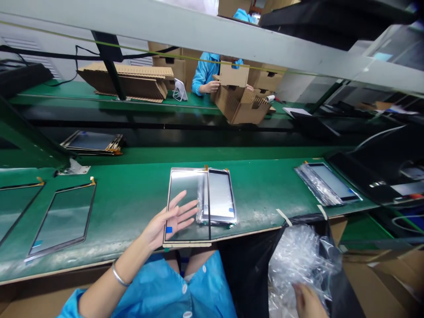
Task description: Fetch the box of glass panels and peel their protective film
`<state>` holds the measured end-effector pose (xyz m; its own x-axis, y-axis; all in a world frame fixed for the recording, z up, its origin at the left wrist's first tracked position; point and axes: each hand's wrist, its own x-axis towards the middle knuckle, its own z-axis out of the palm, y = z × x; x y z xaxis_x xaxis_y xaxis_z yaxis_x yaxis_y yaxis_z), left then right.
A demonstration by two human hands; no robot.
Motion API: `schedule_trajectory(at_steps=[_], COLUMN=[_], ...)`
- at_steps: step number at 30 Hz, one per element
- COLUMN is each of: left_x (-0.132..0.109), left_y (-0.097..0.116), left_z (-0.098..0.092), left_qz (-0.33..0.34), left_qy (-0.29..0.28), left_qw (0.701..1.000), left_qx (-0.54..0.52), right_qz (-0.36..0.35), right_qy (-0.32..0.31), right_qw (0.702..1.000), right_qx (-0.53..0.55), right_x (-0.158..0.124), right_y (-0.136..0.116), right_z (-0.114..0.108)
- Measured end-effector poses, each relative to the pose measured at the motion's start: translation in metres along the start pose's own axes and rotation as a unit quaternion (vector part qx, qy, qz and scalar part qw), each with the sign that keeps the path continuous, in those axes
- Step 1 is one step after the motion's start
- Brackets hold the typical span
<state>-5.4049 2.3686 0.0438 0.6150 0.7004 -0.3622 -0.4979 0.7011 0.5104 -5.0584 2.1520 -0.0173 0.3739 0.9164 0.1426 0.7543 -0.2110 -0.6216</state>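
Observation:
My left hand (162,225), palm turned up and fingers spread, is at the left part of a clear glass panel with a dark border (190,181). Whether the fingers lie over or under the glass I cannot tell. The panel's right side overlaps a stack of film-wrapped display panels (221,194), and a small blue tab sits at its lower left. At the bottom right, my right hand (309,302) is blurred in front of crumpled clear plastic film (294,260) in a black bag. Its fingers are smeared, so any hold is unclear.
Two more glass panels, one of them whole (62,216), lie at the left. A panel stack (92,141) is behind them. More wrapped panels (327,183) lie at the right. Under the overhead beam (212,42), a co-worker's hands (212,86) handle a cardboard box (245,108).

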Motion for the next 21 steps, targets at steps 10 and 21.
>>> schedule_trajectory(at_steps=[10,21], left_x=[-0.019,-0.016], left_y=[-0.011,-0.017], left_z=[0.022,0.018], left_qz=[0.092,0.108], left_qy=[-0.01,-0.007], left_qw=[0.996,0.989], left_qx=[0.015,0.101], right_qz=[-0.095,-0.191], right_qy=[-0.068,-0.14], right_qw=[0.95,0.94], right_qx=[0.288,0.243], right_x=[0.051,0.057], right_y=[-0.169,-0.185], right_z=[0.076,0.061])
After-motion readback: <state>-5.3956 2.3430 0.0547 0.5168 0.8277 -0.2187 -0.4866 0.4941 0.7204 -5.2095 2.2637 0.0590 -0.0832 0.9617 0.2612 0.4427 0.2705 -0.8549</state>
